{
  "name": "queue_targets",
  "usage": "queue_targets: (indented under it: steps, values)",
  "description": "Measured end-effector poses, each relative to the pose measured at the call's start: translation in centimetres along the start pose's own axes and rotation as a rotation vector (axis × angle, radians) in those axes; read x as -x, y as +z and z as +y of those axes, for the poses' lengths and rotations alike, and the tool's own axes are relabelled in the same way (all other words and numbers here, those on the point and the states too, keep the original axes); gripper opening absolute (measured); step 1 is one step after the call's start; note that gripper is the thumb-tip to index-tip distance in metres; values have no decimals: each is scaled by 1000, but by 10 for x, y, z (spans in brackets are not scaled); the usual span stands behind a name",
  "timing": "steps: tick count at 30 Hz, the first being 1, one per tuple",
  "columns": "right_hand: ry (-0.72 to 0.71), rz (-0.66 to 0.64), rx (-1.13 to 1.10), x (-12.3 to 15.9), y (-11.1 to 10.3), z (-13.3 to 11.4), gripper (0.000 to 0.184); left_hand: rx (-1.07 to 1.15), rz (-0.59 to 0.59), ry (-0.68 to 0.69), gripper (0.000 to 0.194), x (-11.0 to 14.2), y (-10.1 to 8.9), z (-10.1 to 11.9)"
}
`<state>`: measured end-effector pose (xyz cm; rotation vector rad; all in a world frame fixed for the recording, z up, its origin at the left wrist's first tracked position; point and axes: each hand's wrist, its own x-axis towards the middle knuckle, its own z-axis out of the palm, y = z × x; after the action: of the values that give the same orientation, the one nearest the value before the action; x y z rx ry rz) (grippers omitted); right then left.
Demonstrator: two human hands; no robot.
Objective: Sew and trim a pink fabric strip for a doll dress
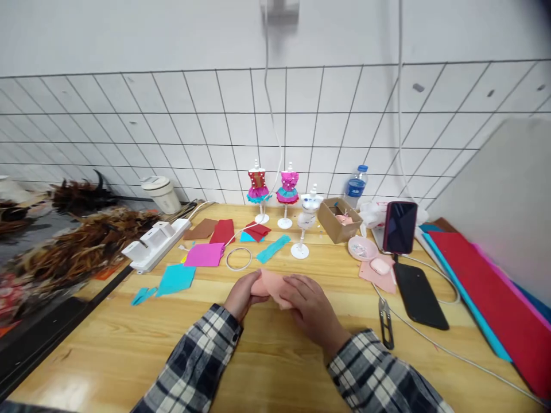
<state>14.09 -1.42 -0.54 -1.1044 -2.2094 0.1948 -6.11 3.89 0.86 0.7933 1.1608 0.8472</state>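
Above the wooden table, a pale pink piece of crepe paper [272, 282] is stretched between my two hands. My left hand [244, 297] grips its left end, fingers closed round the edge. On the other side, my right hand [310, 307] pinches the paper, its fingers bent over the top; the thumb is hidden. Just beyond stands a white mini dress form [307, 215] with some blue marks. Behind it are two more dress forms, one in a red and magenta outfit [258, 186], the other in a pink and blue one [288, 186]. A turquoise paper strip [274, 249] lies nearby.
Left lie a magenta sheet [205, 254], a turquoise sheet [176, 279] and a power strip [159, 245]. On the right are a cardboard box [339, 219], pink bowl [362, 248], thread snips [385, 324], a black phone [419, 293], an upright phone [399, 228] and a red sheet [495, 304].
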Motion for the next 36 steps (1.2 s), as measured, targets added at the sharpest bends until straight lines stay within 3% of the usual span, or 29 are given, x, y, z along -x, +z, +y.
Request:
queue_targets:
  steps: [4, 10, 14, 19, 21, 22, 25, 28, 30, 32, 34, 36]
  values:
    - [336, 200, -221, -5, -24, 10, 23, -148, -203, 6, 57, 2, -6, 3]
    - [627, 223, -318, -2, -68, 31, 34, -191, -472, -33, 64, 5, -17, 10]
    - [720, 210, -227, 3, -81, 51, 35, -334, -579, -106, 47, 3, -31, 18]
    - [740, 72, -111, 9, -75, 60, 36, -435, -641, -116, 33, 15, -39, 37]
    - [737, 52, -112, 10, -72, 59, 37, -575, -657, -76, 42, 20, -32, 48]
    - [725, 40, -125, 11, -70, 57, 37, -671, -633, -42, 55, 21, -25, 53]
    - [626, 12, -272, 8, -71, 47, 36, -832, -381, 156, 96, 14, 6, 58]
    - [519, 56, -463, 1, -75, 36, 33, -777, -519, 327, 112, -3, 41, 46]
    - [533, 142, -494, -3, -77, 33, 30, -694, -673, 296, 103, -15, 53, 35]
    - [610, 237, -488, -5, -78, 37, 28, -694, -827, 146, 74, -22, 53, 26]
    - [689, 271, -470, -5, -77, 47, 29, -754, -845, 6, 50, -24, 44, 23]
    - [736, 224, -405, -3, -74, 59, 32, -786, -866, -30, 40, -21, 33, 25]
